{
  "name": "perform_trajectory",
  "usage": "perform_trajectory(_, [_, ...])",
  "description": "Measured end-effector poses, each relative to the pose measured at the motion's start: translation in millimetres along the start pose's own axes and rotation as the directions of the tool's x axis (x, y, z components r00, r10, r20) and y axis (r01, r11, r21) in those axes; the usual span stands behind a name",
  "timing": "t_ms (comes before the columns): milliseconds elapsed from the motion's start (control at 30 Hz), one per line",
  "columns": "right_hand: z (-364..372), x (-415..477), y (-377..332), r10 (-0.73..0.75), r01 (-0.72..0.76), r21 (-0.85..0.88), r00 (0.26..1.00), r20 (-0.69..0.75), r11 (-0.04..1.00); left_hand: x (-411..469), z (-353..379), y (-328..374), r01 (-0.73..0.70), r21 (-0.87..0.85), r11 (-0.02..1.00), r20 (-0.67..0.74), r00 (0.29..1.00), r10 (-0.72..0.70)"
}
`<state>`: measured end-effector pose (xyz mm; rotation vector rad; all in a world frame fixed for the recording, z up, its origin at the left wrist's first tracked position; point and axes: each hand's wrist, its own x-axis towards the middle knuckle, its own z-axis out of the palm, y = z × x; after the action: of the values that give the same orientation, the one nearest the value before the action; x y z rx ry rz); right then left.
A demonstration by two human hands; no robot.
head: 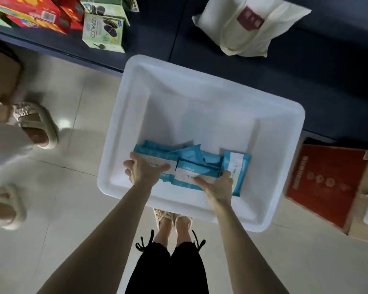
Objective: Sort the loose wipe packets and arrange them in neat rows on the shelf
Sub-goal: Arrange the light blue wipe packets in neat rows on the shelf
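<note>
Reaching into the white tub (179, 102), I'm gathering the wipe packets (191, 154) lying at its near end, left hand (143, 170) and right hand (218, 185) both curling their fingers (129, 164) round the pile's sides.

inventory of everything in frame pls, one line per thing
wipe packets: several, blue-white, piled at the bin's near end
bin: one, white, by the shelf
shelf: one, dark, far side
cookie boxes: at least two, green, shelf left
red boxes: several, red, shelf far left
tote bag: one, cream, on shelf
flat carton: one, red, floor right
bystander's feet: two, beige sandals, left
own feet: two, under bin's near edge
left hand: grips pile's left
right hand: grips pile's right
</note>
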<state>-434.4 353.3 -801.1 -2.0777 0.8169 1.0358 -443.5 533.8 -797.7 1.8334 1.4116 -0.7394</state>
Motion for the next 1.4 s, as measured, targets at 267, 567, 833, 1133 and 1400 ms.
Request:
perform_trajectory(267, [-3.3, 8.9, 7.5, 0.059, -0.064, 0.185, 0.998, 0.032, 0.981, -1.1, -9.8, 3.3, 0.013, 0.052, 0.999, 0.017, 1.000, -0.014])
perform_trajectory(567, [-43.4, -42.5, -16.2, -0.139, 0.158, 0.347, 0.987, -0.078, 0.924, -45.9, -46.3, 9.3, -0.128, -0.380, 0.916, 0.067, 0.984, 0.165])
perform_trajectory(833, [-132.8, -169.5, -78.5, -0.258, 0.306, 0.680, 0.950, -0.175, 0.666, -181.1, -136.4, 58.3, -0.080, -0.834, 0.546, 0.119, 0.940, 0.319])
perform_trajectory(1133, [-267.8, -335.9, -137.1, -0.378, 0.561, 0.732, 0.820, -0.429, 0.387, -354.1, -243.4, 129.7, -0.199, -0.914, 0.354, 0.092, 0.748, 0.657])
perform_trajectory(1400, [-374.6, -439.7, -168.6, -0.461, 0.751, 0.648, 0.622, -0.633, 0.123, -470.8, -304.6, 198.9, -0.399, -0.882, 0.252, -0.032, 0.582, 0.813])
